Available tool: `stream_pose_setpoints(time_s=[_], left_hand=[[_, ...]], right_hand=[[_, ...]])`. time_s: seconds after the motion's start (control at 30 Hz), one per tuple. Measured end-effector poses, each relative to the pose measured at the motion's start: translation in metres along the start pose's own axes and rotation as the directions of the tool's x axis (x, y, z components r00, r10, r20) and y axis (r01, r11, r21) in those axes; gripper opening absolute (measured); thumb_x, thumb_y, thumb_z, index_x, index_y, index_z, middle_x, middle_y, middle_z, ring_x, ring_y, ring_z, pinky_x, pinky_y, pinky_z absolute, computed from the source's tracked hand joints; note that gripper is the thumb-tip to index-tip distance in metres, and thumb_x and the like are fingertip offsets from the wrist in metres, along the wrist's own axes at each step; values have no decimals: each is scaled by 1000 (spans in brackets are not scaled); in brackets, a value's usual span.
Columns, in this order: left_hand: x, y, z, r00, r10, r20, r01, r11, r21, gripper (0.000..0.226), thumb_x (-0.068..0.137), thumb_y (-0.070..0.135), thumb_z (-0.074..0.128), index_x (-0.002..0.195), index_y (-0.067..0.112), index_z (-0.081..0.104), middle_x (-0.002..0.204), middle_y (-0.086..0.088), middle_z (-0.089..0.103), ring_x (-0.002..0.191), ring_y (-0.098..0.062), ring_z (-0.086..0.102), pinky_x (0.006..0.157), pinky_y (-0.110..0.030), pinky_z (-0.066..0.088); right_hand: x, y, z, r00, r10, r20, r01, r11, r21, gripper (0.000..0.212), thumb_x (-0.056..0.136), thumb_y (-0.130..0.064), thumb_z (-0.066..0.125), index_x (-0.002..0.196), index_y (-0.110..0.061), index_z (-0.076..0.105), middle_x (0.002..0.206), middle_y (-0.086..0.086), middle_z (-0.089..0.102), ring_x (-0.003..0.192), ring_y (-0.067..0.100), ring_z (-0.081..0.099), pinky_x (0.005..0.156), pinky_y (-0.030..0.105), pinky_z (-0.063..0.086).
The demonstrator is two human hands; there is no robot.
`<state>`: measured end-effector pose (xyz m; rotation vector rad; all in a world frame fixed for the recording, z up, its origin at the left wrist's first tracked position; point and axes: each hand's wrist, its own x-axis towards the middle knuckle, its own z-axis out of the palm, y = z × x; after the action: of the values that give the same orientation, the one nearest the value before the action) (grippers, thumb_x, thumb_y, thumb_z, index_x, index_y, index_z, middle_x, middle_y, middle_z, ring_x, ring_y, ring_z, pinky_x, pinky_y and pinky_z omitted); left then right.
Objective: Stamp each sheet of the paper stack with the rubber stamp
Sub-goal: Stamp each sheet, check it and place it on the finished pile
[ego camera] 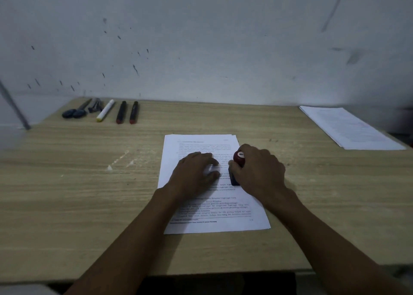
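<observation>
Gripping the rigid rubber stamp (238, 160) by its red knob, the right hand (259, 171) pressed it onto the thin, slippery paper stack (190, 142) mid-desk, while the left hand (193, 171) lay flat, pinning sheets.

Stack (201, 225): white printed sheets, flat, edges slightly fanned, under both grips. Stamp (238, 158): red round knob, dark base, upright, pressed on top sheet's right edge, inside right grip (257, 171).

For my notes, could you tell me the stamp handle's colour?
Red, on the rubber stamp, seen in the head view.
</observation>
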<state>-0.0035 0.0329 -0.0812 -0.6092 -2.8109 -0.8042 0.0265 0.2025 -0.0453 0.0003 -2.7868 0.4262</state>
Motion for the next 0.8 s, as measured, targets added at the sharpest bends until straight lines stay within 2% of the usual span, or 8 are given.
stream_pose_setpoints(time_s=[0.07, 0.13, 0.27, 0.4, 0.57, 0.7, 0.8], left_hand=[[4, 1, -3, 1000, -15, 27, 15, 1000, 8, 33, 87, 41, 62, 114, 22, 64, 123, 1, 63, 116, -21, 53, 99, -40, 42], [8, 2, -6, 999, -21, 50, 20, 999, 29, 32, 86, 40, 64, 114, 23, 64, 121, 2, 64, 115, -21, 52, 98, -40, 42], [13, 4, -8, 999, -5, 37, 5, 1000, 1, 36, 88, 39, 64, 119, 20, 64, 130, -1, 60, 124, -22, 49, 103, -39, 39], [16, 8, -12, 997, 4, -75, -9, 998, -62, 41, 91, 41, 59, 128, 22, 58, 142, 1, 51, 135, -19, 40, 112, -38, 30], [20, 14, -13, 991, 23, -133, -35, 995, -90, 37, 90, 37, 63, 124, 20, 61, 137, 2, 55, 132, -16, 42, 108, -28, 27], [20, 13, -9, 989, 15, -150, -30, 995, -99, 36, 89, 34, 66, 121, 20, 62, 134, 3, 57, 130, -16, 45, 107, -26, 27], [18, 9, -9, 985, 9, -175, -28, 994, -109, 35, 88, 32, 67, 120, 19, 63, 132, 3, 59, 128, -15, 46, 104, -22, 25]], right_hand=[[3, 3, -8, 999, 33, 3, -33, 997, 68, 35, 90, -51, 57, 113, -26, 59, 106, 1, 67, 97, 25, 63, 82, 37, 50], [6, 9, -17, 996, 71, -60, -61, 986, 155, 29, 88, -50, 60, 104, -27, 61, 98, 0, 68, 91, 24, 64, 79, 37, 52], [13, 31, -35, 970, 201, -136, -164, 955, 247, 24, 84, -50, 63, 93, -28, 62, 93, 1, 68, 89, 27, 63, 78, 37, 52], [24, 67, -41, 949, 286, -135, -245, 936, 254, 24, 83, -50, 62, 94, -28, 61, 97, 4, 66, 94, 30, 61, 81, 40, 51], [32, 91, -41, 938, 333, -99, -297, 916, 271, 24, 82, -49, 63, 92, -27, 63, 95, 4, 66, 95, 30, 61, 81, 40, 50], [38, 85, -34, 940, 330, -86, -298, 917, 265, 23, 81, -47, 65, 90, -26, 66, 92, 3, 67, 92, 29, 61, 77, 35, 48], [43, 78, -29, 946, 318, -69, -295, 927, 231, 26, 81, -45, 65, 97, -25, 67, 97, 3, 67, 94, 29, 62, 78, 34, 47]])
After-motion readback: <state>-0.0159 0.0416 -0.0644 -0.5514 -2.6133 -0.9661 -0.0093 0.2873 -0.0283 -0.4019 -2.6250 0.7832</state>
